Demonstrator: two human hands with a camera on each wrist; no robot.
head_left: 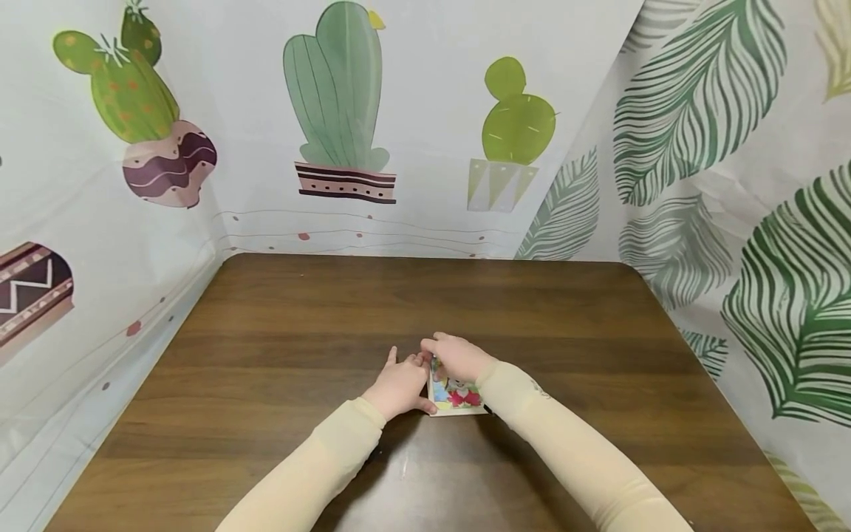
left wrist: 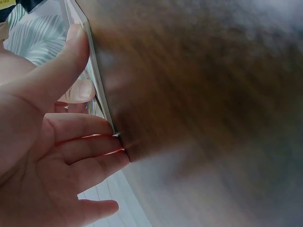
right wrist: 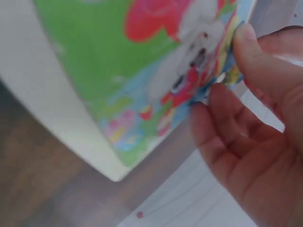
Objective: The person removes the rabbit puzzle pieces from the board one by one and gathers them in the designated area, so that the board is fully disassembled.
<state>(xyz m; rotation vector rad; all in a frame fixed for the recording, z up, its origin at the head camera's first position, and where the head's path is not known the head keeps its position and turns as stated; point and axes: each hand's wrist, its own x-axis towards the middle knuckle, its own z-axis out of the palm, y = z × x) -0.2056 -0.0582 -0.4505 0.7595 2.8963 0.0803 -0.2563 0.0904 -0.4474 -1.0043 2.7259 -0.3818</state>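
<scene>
White-edged board (head_left: 459,399), green-blue-pink cartoon picture (right wrist: 85,52). Left hand (head_left: 401,386), straight-fingered, touching left edge; right hand (head_left: 460,357) apparently pinching far-left corner. Yellow label (left wrist: 7,3), tiny lettering.

A table nook screened off by wrinkled white sheeting (head_left: 432,44); whether inside a home or a studio cannot be told. Potted cacti (head_left: 342,89) and striped green leaves (head_left: 711,96) decorate the sheeting, which surrounds a dark wood-grain worktop (head_left: 319,310) with rounded far corners.
</scene>
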